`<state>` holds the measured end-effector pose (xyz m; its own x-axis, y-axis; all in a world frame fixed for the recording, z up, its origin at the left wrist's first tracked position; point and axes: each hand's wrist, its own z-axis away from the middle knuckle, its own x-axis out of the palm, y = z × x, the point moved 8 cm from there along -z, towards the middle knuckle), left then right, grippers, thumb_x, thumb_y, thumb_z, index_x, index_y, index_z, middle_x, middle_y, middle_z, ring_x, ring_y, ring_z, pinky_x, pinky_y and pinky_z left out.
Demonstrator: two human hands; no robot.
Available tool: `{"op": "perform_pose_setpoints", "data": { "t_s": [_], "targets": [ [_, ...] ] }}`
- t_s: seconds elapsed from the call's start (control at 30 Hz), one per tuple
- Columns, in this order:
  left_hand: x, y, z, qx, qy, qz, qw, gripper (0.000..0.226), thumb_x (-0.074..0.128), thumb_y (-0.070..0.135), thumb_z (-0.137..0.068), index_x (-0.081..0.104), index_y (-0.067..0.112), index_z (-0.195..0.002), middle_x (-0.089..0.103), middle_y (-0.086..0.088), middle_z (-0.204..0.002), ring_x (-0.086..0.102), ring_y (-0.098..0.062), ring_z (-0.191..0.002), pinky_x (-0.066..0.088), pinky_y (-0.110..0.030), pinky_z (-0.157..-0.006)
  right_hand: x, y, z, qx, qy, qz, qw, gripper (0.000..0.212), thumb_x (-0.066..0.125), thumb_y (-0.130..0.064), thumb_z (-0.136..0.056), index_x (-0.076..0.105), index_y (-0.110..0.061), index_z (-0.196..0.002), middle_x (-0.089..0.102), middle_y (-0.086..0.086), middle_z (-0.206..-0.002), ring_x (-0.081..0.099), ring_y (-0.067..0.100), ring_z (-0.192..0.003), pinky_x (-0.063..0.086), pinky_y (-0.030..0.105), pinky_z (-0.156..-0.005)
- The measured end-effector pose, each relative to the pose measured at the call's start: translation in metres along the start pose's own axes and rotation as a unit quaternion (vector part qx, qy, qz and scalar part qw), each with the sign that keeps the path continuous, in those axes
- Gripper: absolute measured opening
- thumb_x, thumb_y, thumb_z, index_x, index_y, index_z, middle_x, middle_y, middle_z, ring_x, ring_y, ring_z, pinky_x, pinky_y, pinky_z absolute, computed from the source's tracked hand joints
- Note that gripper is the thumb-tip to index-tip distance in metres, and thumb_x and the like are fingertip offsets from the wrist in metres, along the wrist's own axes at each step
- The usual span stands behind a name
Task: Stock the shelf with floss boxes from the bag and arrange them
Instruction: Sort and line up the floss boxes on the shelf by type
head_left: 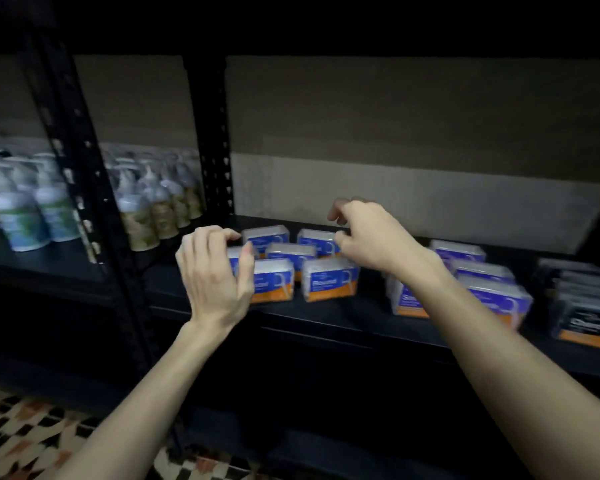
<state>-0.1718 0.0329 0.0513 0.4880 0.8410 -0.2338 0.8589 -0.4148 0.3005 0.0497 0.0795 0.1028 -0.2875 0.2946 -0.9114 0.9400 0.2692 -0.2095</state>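
Note:
Several blue-and-orange floss boxes (pixel 329 278) stand in rows on the dark shelf (pixel 326 317). My left hand (pixel 212 271) hovers at the left end of the group, fingers curved and apart, in front of the leftmost box (pixel 233 258), which it partly hides. My right hand (pixel 368 233) reaches over the back row, fingers loosely curled above a rear box (pixel 317 240); I see nothing in its grasp. A second group of floss boxes (pixel 478 278) sits to the right, partly behind my right forearm. The bag is not in view.
Dark boxes with orange bands (pixel 582 306) stand at the far right of the shelf. Pump bottles (pixel 25 209) fill the neighbouring bay on the left, beyond a black upright post (pixel 84 161). Patterned floor (pixel 32 431) shows below.

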Motion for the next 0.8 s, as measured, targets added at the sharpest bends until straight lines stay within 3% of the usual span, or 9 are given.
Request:
{"op": "perform_pose_setpoints", "data": {
  "t_s": [0.1,0.2,0.3,0.37,0.47,0.57,0.67,0.8],
  "targets": [
    [-0.005,-0.038,0.003,-0.038,-0.018,0.017,0.999,0.032,0.043,0.031,-0.097,0.06,0.005,-0.104,0.058,-0.01,-0.107,0.05,-0.027,-0.099,0.036,-0.037,-0.087,0.029,-0.025,-0.035,-0.029,-0.039,-0.011,0.999,0.027,0.053,-0.022,-0.086,0.059,-0.015,-0.111,0.066,0.013,-0.113,0.06,0.033,-0.107,0.05,0.037,-0.091],
    [0.006,-0.085,-0.01,-0.125,-0.063,0.053,0.989,0.031,0.037,0.027,-0.101,0.059,0.007,-0.109,0.06,-0.007,-0.11,0.055,-0.026,-0.104,0.04,-0.034,-0.088,0.055,-0.047,-0.073,-0.043,-0.072,-0.011,0.996,0.029,0.055,-0.015,-0.085,0.063,-0.022,-0.112,0.066,0.011,-0.117,0.06,0.031,-0.109,0.047,0.03,-0.088],
    [0.036,-0.131,-0.02,-0.204,-0.19,-0.015,0.96,0.025,0.039,0.017,-0.101,0.06,0.006,-0.108,0.061,-0.015,-0.11,0.056,-0.038,-0.105,0.04,-0.04,-0.082,0.076,-0.053,-0.101,-0.039,-0.097,-0.017,0.994,0.034,0.056,-0.009,-0.086,0.064,-0.024,-0.116,0.064,0.008,-0.122,0.061,0.027,-0.111,0.048,0.03,-0.091],
    [0.052,-0.153,-0.02,-0.228,-0.272,-0.049,0.934,0.028,0.043,0.011,-0.096,0.062,0.004,-0.115,0.063,-0.021,-0.116,0.056,-0.043,-0.111,0.044,-0.042,-0.086,0.087,-0.056,-0.115,-0.05,-0.1,-0.014,0.994,0.036,0.058,-0.011,-0.087,0.064,-0.023,-0.12,0.064,0.008,-0.124,0.06,0.026,-0.114,0.046,0.03,-0.093],
    [0.073,-0.167,-0.007,-0.213,-0.386,-0.08,0.894,0.037,0.05,0.02,-0.093,0.061,0.018,-0.128,0.062,-0.018,-0.128,0.056,-0.041,-0.118,0.049,-0.042,-0.095,0.1,-0.063,-0.128,-0.075,-0.115,-0.004,0.991,0.042,0.063,-0.013,-0.087,0.062,-0.02,-0.128,0.065,0.007,-0.127,0.06,0.025,-0.118,0.047,0.032,-0.097],
    [0.09,-0.175,0.003,-0.183,-0.438,-0.123,0.872,0.038,0.048,0.03,-0.093,0.06,0.023,-0.128,0.058,-0.014,-0.134,0.054,-0.038,-0.123,0.047,-0.043,-0.099,0.113,-0.067,-0.135,-0.086,-0.162,0.021,0.983,0.049,0.07,-0.013,-0.086,0.058,-0.017,-0.134,0.062,0.007,-0.133,0.058,0.024,-0.122,0.046,0.035,-0.103],
    [0.104,-0.177,0.003,-0.142,-0.463,-0.141,0.863,0.043,0.041,0.031,-0.098,0.053,0.018,-0.137,0.044,-0.009,-0.151,0.037,-0.029,-0.14,0.028,-0.043,-0.116,0.124,-0.072,-0.146,-0.096,-0.191,0.045,0.976,0.044,0.077,-0.016,-0.082,0.065,-0.016,-0.124,0.068,0.006,-0.123,0.064,0.023,-0.109,0.05,0.036,-0.098],
    [0.111,-0.176,0.004,-0.12,-0.479,-0.146,0.857,0.046,0.037,0.031,-0.102,0.046,0.014,-0.143,0.033,-0.008,-0.157,0.023,-0.026,-0.147,0.017,-0.042,-0.119,0.126,-0.081,-0.169,-0.093,-0.147,0.045,0.984,0.042,0.083,-0.027,-0.076,0.069,-0.015,-0.113,0.07,0.009,-0.113,0.066,0.025,-0.098,0.053,0.035,-0.089]
  ]
}}
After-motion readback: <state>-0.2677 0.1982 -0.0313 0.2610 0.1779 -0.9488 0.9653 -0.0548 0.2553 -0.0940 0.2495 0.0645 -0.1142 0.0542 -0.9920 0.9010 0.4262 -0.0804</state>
